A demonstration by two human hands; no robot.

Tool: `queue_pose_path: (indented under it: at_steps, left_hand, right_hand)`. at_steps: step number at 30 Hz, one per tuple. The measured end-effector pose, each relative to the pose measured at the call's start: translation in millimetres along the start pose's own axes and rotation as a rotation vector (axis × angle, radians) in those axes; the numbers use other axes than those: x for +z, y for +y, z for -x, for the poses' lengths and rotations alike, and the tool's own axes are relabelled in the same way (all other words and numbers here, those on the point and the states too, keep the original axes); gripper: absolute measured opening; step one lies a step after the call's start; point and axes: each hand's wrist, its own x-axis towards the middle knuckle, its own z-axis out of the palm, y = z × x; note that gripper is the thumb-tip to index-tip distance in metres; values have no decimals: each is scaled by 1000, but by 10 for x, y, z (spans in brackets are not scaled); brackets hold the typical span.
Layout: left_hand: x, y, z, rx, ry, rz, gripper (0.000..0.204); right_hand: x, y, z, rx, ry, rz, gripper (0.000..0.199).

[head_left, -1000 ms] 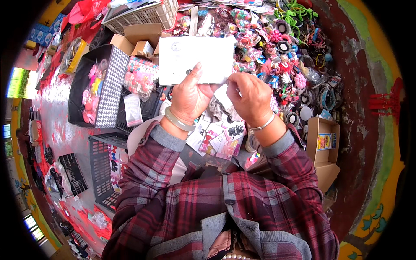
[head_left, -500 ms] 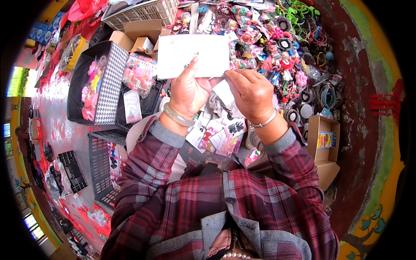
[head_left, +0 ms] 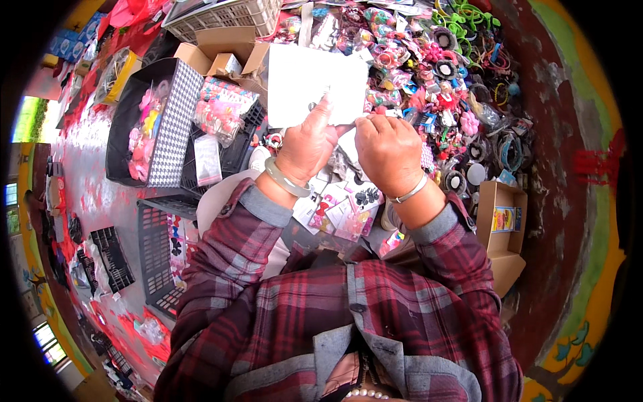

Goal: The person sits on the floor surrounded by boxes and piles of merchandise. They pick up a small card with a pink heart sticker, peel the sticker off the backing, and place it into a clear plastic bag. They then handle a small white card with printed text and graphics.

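Left hand [head_left: 308, 146] holding: thumb laid over the face of a white card [head_left: 295, 74], pointing up and away from the wrist, the other fingers partly hidden below the card's near edge. The card lies just beyond this hand, most of its surface reaching forward past the thumb tip. A small dark mark [head_left: 312, 106] shows on it, right beside the thumb.

Right hand [head_left: 390, 149] narrow, fingers curled, knuckles up, at the card's near right corner. Fingertips turned under and out of sight; cannot tell whether they pinch the edge or only rest against it. The two hands sit close, a little apart; a second white piece [head_left: 348, 146] shows in the gap between them.

Pale bangle [head_left: 287, 179] on the left wrist, thin silvery bracelet [head_left: 410, 189] on the right.

Nearer the body than both hands, between the forearms: a spread of small carded packs [head_left: 345, 213], one bearing black flower shapes.

Left of the left hand: a clear bag of pink and red pieces [head_left: 220, 122], then a checked box [head_left: 173, 127] farther out. Beyond it, forward and left, an open carton [head_left: 228, 40].

Forward and right of the right hand: a dense heap of hair accessories [head_left: 442, 94]. Right of the right forearm: an open brown box [head_left: 489, 208].
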Motion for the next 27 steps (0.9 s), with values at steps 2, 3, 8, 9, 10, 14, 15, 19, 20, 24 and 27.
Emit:
queue_pose_path:
  at_steps: [2,3,8,9,10,14,15,19,20,24,27]
  left_hand:
    - [4,0,7,16,-29,-34,35]
    - [2,-10,7,12,-11,-23,35]
    - [-16,4,-18,-9,-3,27,37]
    - [-20,5,-29,-6,-14,49,37]
    - [-24,5,-40,-4,-25,71,38]
    - [33,64,-26,-1,-35,127,39]
    - [21,67,-27,-14,-32,146,39]
    - [-15,88,-45,-47,-37,196,37]
    - [-15,97,-48,-51,-42,202,37]
    - [-32,141,-55,-108,-21,139,36]
    - [-70,139,-58,-147,27,85,36]
  right_hand:
    - [2,-2,1,5,-7,-8,6]
    - [-19,-4,-8,7,-25,-11,6]
    - [-62,2,-63,77,19,-107,8]
    - [-49,11,-68,106,49,-150,9]
    - [-32,21,-70,134,78,-193,10]
    - [-43,10,-94,254,154,-363,11]
    - [-52,12,-97,266,138,-389,10]
    - [-63,21,-102,256,79,-392,9]
    - [-60,24,-104,240,66,-368,9]
    - [-9,86,-94,309,-86,-515,6]
    - [-14,172,-79,396,-262,-712,4]
